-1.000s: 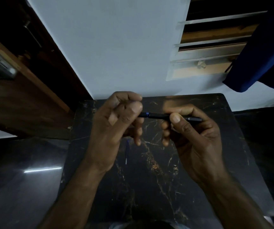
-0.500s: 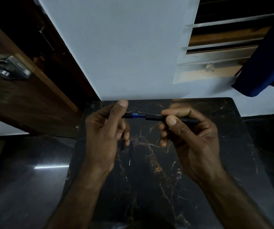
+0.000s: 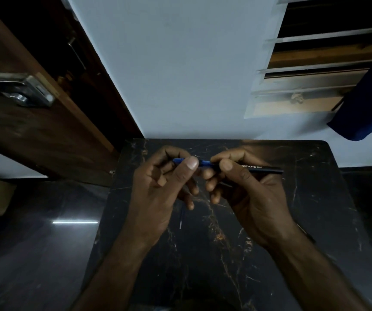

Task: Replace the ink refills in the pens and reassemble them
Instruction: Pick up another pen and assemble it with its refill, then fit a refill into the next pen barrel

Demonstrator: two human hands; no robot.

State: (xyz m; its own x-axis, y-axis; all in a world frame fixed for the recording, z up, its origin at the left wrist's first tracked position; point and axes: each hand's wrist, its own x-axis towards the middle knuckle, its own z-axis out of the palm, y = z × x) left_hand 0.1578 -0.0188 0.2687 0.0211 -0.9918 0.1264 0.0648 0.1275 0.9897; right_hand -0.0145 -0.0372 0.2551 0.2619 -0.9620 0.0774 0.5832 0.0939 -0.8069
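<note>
I hold a black gel pen barrel [image 3: 261,168] level above a black marble table [image 3: 315,209]. My right hand [image 3: 252,198] grips the barrel near its left end, thumb on top. A blue pen piece [image 3: 204,162] sticks out of that end, and my left hand [image 3: 164,189] pinches it between thumb and fingers. The two hands almost touch. On the table below my left hand lies a thin refill [image 3: 181,218], partly hidden by my fingers.
A white wall [image 3: 180,75] rises behind the table. At the left stands a dark wooden door [image 3: 34,131] with a metal latch [image 3: 23,90]. A louvred window [image 3: 315,70] and a dark blue cloth [image 3: 366,104] are at the right. Glossy dark floor [image 3: 34,243] lies to the left.
My left hand pulled out to the left, baring more of the blue piece, then came back right towards the barrel. The view tilted a little.
</note>
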